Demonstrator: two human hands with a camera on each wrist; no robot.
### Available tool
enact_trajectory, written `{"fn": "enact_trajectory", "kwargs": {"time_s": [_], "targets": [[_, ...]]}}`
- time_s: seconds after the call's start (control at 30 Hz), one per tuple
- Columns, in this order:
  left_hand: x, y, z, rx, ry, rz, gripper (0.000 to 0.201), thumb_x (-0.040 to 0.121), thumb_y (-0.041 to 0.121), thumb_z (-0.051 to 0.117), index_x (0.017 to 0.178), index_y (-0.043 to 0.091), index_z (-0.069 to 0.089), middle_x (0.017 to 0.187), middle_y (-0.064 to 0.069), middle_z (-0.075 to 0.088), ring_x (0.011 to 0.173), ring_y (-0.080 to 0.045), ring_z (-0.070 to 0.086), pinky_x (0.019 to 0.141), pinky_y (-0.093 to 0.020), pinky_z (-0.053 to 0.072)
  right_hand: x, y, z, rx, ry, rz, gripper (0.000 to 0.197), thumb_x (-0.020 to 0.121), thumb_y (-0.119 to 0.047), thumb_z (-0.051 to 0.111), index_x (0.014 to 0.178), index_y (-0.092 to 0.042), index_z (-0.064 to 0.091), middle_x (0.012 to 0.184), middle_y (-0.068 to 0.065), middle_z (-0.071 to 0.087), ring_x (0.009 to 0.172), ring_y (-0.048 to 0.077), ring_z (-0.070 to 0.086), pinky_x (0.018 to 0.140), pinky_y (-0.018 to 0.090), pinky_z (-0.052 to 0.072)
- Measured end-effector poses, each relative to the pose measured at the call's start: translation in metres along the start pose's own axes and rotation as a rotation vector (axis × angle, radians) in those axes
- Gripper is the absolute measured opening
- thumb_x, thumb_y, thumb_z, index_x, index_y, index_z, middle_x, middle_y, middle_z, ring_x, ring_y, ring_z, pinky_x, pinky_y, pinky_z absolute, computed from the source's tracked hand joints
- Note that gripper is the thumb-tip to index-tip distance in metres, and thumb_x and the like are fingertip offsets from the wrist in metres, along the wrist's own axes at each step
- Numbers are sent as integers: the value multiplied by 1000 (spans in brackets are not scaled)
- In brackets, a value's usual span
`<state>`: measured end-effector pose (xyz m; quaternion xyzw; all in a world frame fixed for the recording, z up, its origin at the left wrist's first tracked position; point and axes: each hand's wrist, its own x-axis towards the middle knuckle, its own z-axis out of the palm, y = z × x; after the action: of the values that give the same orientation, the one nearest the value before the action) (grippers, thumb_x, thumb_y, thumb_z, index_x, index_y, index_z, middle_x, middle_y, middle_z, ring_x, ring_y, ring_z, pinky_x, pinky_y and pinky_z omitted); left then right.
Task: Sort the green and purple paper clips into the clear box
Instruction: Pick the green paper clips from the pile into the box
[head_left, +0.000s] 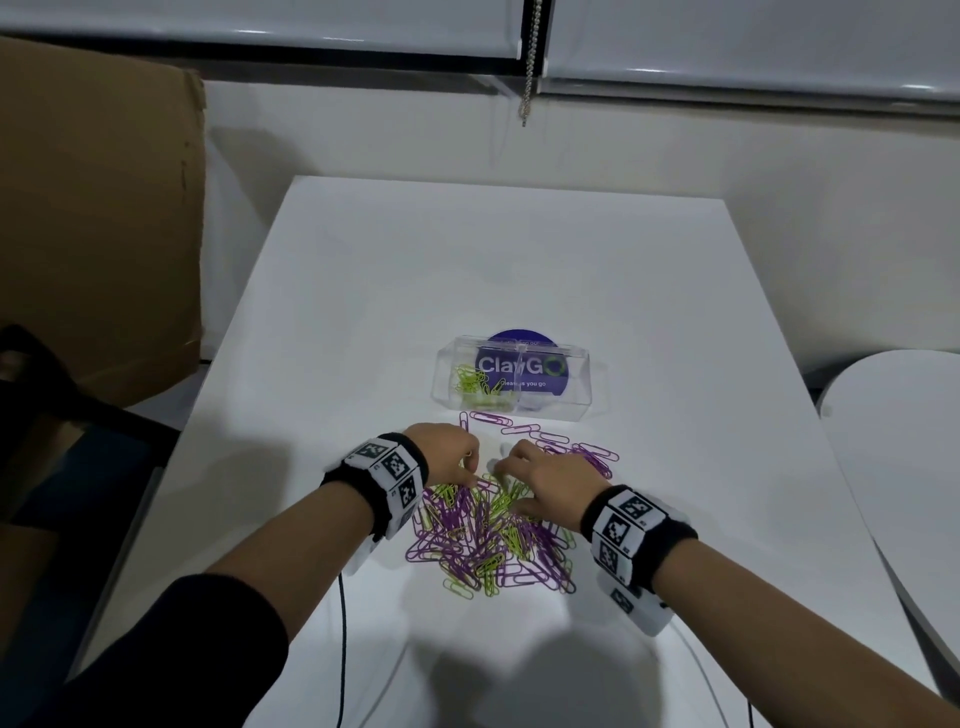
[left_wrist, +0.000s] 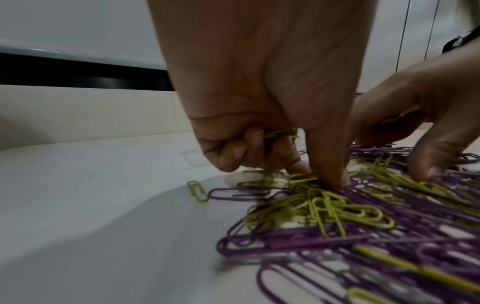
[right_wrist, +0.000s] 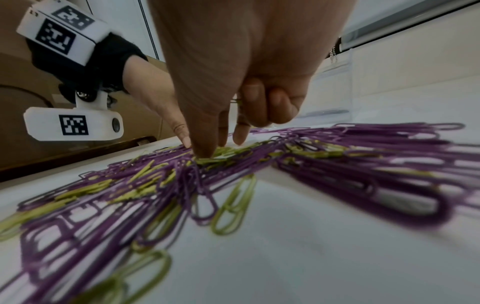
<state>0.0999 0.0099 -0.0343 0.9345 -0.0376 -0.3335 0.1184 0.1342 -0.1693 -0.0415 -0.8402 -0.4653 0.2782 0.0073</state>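
From above, both hands work at the far edge of a mixed pile of paper clips (head_left: 491, 535) lying on a white table (head_left: 519, 260). The left hand (head_left: 447, 454) and right hand (head_left: 545, 478) sit close together, fingertips down in the heap. Just beyond them a loose row of purple clips (head_left: 524, 428) trails off toward the right, most lying crosswise. Past that stands the clear box (head_left: 511, 382), its long side running left to right, with green clips (head_left: 475, 384) in the compartment on the left-hand side. Beyond the box the tabletop runs open to its far edge; a cardboard box (head_left: 98, 208) stands off the left side, and a second white surface (head_left: 898, 415) sits off the right side.

At the left wrist, the left hand (left_wrist: 262, 92) has its outer fingers (left_wrist: 233, 152) curled around a few green clips (left_wrist: 280, 132) in the palm, while thumb and forefinger press down into the pile. One green clip (left_wrist: 198, 190) lies apart to the left, with open table beyond.

At the right wrist, the right hand (right_wrist: 241, 72) has thumb and forefinger tips on the heap, its other fingers curled in; a thin bit of green shows by them, too small to tell. Purple clips (right_wrist: 363, 154) here lie mostly lengthwise, fanning toward the camera.
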Motion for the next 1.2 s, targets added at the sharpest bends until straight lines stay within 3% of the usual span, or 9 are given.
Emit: {"fn": "enact_trajectory", "kwargs": {"time_s": [0.2,0.37,0.6,0.67,0.77,0.83,0.93,1.03,1.2], "targets": [[1,-4,4,-83,-5,18,29,90,33,57,108,11,61,118,-6,59,108,-24,55,89,-34,43,3,-6,0,-18,-17,-19,45,92,-31,52,133,-17,40,133,4,41,101,30,58,69,33,38],[-1,-7,8,-191,20,33,28,90,27,58,108,7,62,116,-10,58,107,-25,55,89,-32,41,6,-9,0,-10,-23,5,32,96,-27,44,122,-8,47,122,11,50,100,32,57,76,38,45],[-6,-15,5,-361,108,4,24,89,27,59,103,7,63,106,-6,64,90,-13,51,78,-23,36,3,-1,3,109,46,43,24,97,-21,40,112,-5,51,115,13,51,97,32,57,71,35,40],[-8,-17,4,-387,121,2,24,91,25,56,108,9,62,113,-7,64,92,-13,52,79,-22,36,1,3,3,204,99,90,22,96,-19,39,110,-6,51,112,13,57,98,31,57,76,34,43],[-10,-20,5,-408,117,-5,28,95,24,50,119,12,59,123,-4,61,110,-19,55,89,-24,38,-3,8,1,312,161,181,23,97,-20,39,115,-10,51,110,12,64,98,30,60,78,33,45],[-10,-21,6,-414,114,-19,26,95,24,50,116,12,60,122,-6,61,110,-20,56,91,-27,41,-5,10,0,339,185,217,27,98,-20,38,120,-14,50,111,11,65,99,30,60,78,33,45],[-9,-21,6,-433,131,-35,25,95,23,49,113,9,60,119,-8,62,107,-21,57,89,-29,42,-7,12,-1,327,202,238,27,99,-20,33,114,-16,54,108,7,66,98,28,60,76,31,42],[-10,-19,6,-534,159,-40,25,96,14,43,114,6,58,120,-7,62,95,-15,55,81,-22,40,-8,12,-3,356,230,274,25,99,-20,33,106,-13,55,91,2,58,87,25,56,69,27,34],[-12,-21,5,-594,171,-64,25,97,11,34,106,12,57,112,-4,60,89,-18,51,79,-26,39,-5,13,-3,676,247,305,15,94,-14,40,84,-15,51,75,-1,53,62,12,45,59,25,35]]}}
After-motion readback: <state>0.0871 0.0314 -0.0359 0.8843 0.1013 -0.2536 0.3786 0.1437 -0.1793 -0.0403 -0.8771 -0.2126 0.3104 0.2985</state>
